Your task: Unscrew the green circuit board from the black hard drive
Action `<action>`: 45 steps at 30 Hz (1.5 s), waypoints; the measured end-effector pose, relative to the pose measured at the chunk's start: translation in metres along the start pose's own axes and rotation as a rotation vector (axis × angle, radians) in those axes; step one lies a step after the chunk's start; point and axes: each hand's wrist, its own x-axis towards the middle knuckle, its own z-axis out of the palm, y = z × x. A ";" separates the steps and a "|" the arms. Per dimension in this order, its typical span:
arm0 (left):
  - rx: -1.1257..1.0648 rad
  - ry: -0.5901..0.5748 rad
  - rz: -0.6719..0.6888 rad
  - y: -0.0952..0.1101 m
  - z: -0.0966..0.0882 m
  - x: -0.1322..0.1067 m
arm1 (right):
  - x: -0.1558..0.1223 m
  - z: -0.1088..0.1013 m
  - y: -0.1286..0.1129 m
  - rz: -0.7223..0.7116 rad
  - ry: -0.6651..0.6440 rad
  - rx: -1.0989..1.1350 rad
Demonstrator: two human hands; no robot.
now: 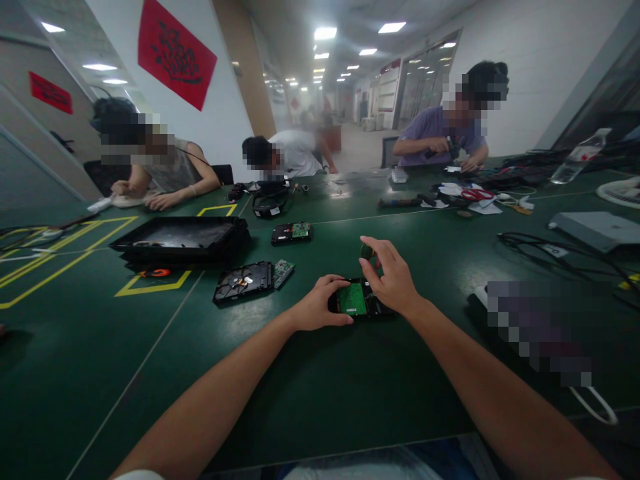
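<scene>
A hard drive (354,298) with a green circuit board facing up lies on the green table in front of me. My left hand (323,305) grips its left end, fingers over the far edge and thumb along the near edge. Above the drive's right part, my right hand (389,273) pinches the dark handle of a screwdriver (367,252), held roughly upright. The hand hides much of its shaft, and I cannot tell whether the tip touches a screw. Left of my hands lies another hard drive (244,283), with a loose circuit board (283,273) against its right end.
A third drive (292,233) lies farther back. Stacked black panels (183,237) stand at left, with an orange-handled tool (156,273) before them. At right are a blurred-out phone-like object (540,333), black cables (555,250) and a grey box (600,228). Three people work across the table.
</scene>
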 end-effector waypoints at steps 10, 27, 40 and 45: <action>-0.010 -0.018 -0.014 0.002 -0.001 -0.002 | -0.001 -0.002 0.001 0.005 0.006 0.018; -0.014 -0.033 -0.028 0.002 -0.003 -0.002 | -0.001 0.000 0.001 0.020 0.050 0.007; -0.002 -0.029 -0.027 -0.001 -0.001 -0.001 | -0.002 0.002 0.003 0.028 0.007 0.029; -0.012 -0.031 -0.031 0.002 -0.002 -0.001 | -0.002 0.003 0.006 0.041 0.007 0.027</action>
